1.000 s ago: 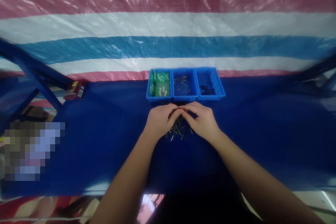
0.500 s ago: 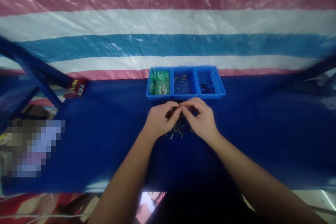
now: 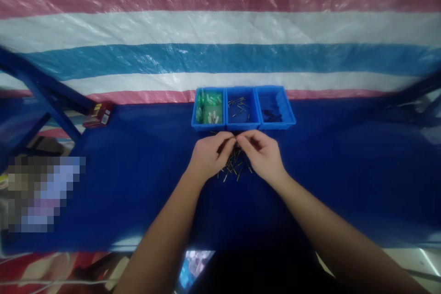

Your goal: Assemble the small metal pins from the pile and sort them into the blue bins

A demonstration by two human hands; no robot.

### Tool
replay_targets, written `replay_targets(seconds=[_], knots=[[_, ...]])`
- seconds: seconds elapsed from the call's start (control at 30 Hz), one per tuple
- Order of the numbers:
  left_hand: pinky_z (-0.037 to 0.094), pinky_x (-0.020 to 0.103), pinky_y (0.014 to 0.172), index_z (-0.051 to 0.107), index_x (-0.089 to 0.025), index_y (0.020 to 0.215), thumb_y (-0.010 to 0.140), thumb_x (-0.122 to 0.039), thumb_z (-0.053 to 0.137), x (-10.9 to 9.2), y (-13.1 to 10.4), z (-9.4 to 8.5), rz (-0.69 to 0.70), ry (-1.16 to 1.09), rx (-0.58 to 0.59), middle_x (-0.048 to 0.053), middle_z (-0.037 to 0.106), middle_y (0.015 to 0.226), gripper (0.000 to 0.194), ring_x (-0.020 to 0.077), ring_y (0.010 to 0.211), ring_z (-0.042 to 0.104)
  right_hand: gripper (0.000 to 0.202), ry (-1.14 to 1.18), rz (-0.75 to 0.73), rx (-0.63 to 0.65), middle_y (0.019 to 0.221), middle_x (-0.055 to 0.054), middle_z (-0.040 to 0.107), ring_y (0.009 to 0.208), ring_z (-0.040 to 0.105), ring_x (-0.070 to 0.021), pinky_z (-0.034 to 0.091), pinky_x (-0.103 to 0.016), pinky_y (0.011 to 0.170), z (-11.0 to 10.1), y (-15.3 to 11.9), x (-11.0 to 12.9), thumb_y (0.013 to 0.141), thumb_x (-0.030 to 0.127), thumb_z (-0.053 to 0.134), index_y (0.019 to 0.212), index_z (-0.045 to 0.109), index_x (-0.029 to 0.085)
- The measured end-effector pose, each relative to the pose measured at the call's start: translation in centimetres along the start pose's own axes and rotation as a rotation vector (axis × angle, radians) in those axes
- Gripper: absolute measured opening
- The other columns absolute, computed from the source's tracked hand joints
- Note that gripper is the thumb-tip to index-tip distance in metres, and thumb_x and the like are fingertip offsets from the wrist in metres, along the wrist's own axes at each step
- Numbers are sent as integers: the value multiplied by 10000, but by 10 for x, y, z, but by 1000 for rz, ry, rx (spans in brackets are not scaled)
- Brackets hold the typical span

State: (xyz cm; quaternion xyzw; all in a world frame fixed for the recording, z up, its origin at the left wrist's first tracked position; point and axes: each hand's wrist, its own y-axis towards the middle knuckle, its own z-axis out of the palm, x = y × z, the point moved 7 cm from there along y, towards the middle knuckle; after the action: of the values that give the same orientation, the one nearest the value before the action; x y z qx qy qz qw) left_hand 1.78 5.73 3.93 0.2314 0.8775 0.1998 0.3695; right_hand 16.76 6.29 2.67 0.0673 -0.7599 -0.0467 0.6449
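Note:
My left hand (image 3: pixel 211 154) and my right hand (image 3: pixel 263 154) meet fingertip to fingertip just in front of the blue bins. Both are closed in a pinch; whatever sits between the fingertips is too small and hidden to name. Below them on the blue table lies a loose pile of thin metal pins (image 3: pixel 233 164), dark and brass-coloured, partly covered by my hands. Beyond my fingers, the middle blue bin (image 3: pixel 243 126) holds several similar thin pins (image 3: pixel 239 106).
The left blue bin (image 3: pixel 208 127) contains green plastic bags and small white pieces (image 3: pixel 213 117). Dark small parts (image 3: pixel 271 115) lie in the right blue bin (image 3: pixel 278 126). A dark red box (image 3: pixel 98 115) stands at the table's far left. Behind hangs a striped plastic sheet (image 3: pixel 220 59).
My right fingers have curled in slightly and the thumb has shifted against my left fingertips. The bins and pile stay put. The lit picture below the table edge differs.

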Motion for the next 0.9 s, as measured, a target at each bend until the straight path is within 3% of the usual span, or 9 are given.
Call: replay_targets(seconds=[0.17,0.43,0.9], knots=[[453,229,618,652,-191,957,995,-306,490,-1,0,-1,-11,-12,27,-1,703,767,202,105,623,626,334,-45,26,57,632,0,645,580,576,-127,459,-255,566,5,-2,1,924,446,613,720,677,189],[391,234,555,608,-178,780,1020,-362,442,1,1,2,3,32,36,-17,617,625,345,101,551,565,525,-11,136,69,509,18,548,475,503,-98,392,-228,488,8,-2,-10,942,559,537,582,608,183],[359,234,530,563,-175,688,1001,-324,475,2,2,2,-34,44,13,-38,504,552,358,83,497,463,408,175,336,-267,502,36,525,369,448,-77,299,-212,331,-26,9,-34,871,557,636,695,618,189]])
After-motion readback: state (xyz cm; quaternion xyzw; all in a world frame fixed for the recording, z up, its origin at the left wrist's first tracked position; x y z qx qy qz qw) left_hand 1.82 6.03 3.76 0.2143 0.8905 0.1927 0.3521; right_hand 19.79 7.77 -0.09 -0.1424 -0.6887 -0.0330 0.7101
